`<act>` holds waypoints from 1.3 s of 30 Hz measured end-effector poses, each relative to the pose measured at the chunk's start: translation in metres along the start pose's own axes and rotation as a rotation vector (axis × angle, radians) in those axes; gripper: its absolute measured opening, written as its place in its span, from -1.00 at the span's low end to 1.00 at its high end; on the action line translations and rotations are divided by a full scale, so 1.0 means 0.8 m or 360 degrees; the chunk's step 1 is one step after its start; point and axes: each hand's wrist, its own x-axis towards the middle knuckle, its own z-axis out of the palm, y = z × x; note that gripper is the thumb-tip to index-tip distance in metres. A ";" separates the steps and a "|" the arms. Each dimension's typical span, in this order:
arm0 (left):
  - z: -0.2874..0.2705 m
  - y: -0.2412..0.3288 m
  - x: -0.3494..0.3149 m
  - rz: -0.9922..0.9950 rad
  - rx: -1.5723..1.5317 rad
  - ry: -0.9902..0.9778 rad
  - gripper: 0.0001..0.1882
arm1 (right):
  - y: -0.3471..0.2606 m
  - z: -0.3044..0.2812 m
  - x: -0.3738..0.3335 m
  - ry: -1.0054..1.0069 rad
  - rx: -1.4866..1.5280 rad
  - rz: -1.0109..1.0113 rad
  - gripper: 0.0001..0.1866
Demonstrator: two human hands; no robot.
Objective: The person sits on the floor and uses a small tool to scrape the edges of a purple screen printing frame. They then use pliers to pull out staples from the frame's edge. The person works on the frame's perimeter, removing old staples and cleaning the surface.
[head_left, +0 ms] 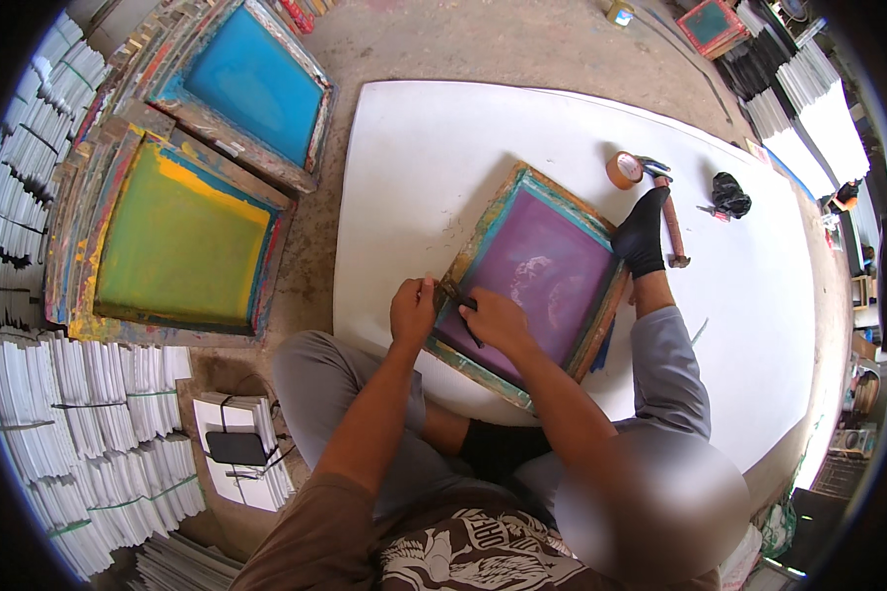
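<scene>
A wooden screen-printing frame (562,271) with purple mesh and paint-crusted rails lies tilted on a white board. My right hand (495,320) is closed round a dark hand tool (474,331) that looks like pliers. The tool's head meets the frame's left rail. Just left of it, my left hand (414,313) is closed at that same rail, with thumb and fingers pinched together; what lies between them is too small to make out. My foot in a black sock (643,236) rests against the frame's right edge.
The white board (404,148) covers the floor. Beyond my foot are brown tape (623,170), a hammer (674,231) and a black plastic bundle (730,195). More frames, one blue (256,84) and one yellow-green (182,241), lean at left. Bundled white sheets (79,384) are stacked beside them.
</scene>
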 end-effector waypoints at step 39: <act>0.007 -0.015 0.003 0.0031 -0.0103 0.0008 -0.43 | -0.065 -0.013 0.059 0.0102 -0.1981 -0.0989 -0.90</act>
